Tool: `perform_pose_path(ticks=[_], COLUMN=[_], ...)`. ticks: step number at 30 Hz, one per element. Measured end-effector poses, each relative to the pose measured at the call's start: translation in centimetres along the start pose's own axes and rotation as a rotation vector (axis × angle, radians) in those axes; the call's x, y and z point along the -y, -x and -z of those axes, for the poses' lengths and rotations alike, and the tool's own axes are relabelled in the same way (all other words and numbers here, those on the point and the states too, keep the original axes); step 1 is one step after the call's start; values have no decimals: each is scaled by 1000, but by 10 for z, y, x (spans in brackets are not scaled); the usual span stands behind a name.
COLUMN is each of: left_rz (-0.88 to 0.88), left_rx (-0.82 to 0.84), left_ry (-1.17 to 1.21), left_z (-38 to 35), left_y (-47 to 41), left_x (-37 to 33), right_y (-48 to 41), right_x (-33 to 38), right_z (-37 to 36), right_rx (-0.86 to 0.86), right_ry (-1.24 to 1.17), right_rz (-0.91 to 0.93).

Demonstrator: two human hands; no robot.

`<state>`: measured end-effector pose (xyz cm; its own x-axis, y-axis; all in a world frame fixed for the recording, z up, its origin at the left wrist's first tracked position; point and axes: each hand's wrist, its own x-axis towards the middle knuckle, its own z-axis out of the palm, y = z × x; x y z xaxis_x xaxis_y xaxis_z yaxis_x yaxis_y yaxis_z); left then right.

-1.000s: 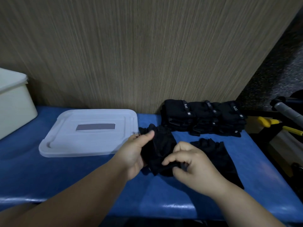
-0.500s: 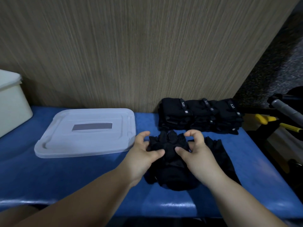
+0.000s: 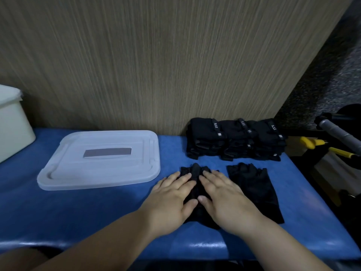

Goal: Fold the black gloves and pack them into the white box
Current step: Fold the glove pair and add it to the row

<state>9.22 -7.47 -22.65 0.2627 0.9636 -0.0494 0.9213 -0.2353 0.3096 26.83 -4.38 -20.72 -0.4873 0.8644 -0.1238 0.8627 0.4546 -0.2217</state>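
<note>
Head: black glove point(image 3: 195, 170) apparently flat under left hand point(image 3: 172, 196), right hand point(image 3: 224, 198).

Front glove point(image 3: 195, 169): plain black. Second glove point(image 3: 252, 184): also black, no pattern visible. Stacked gloves point(image 3: 234, 142): black, straps with small white lettering and tiny grey tabs. White box point(image 3: 11, 126): off-white, plain. Lid point(image 3: 82, 173): frosted translucent white, with a grey rectangle point(image 3: 107, 152) in the middle. Bench pad point(image 3: 78, 210): solid blue, shiny pale highlights along the front edge. Wall panel point(image 3: 156, 55): tan-brown, fine vertical streaks. Speckled surface point(image 3: 332, 75): dark with light flecks. Tool handles point(image 3: 310, 142): yellow. Bar point(image 3: 340, 133): grey grip, black end.
</note>
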Motion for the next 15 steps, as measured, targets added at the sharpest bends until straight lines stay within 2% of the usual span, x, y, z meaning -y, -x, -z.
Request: perform_pose_path(ticks=[2, 5, 8, 10, 13, 15], left_rz=[8, 9, 10, 23, 29, -7], left_rx=[77, 146, 150, 130, 48, -27], left_ry=[-45, -97, -121, -102, -35, 33], left_z=[2, 3, 2, 2, 2, 3], left_y=[2, 2, 3, 4, 4, 3], left_x=[3, 7, 8, 6, 1, -2], right_y=[-1, 0, 3, 5, 8, 14], right_x=[-2, -4, -5, -8, -32, -56], right_z=[-2, -2, 1, 9, 27, 37], right_rx=[99, 90, -31, -213, -515, -483], right_ry=[49, 80, 14, -75, -151, -147], right_rz=[-18, 10, 63, 72, -131, -398])
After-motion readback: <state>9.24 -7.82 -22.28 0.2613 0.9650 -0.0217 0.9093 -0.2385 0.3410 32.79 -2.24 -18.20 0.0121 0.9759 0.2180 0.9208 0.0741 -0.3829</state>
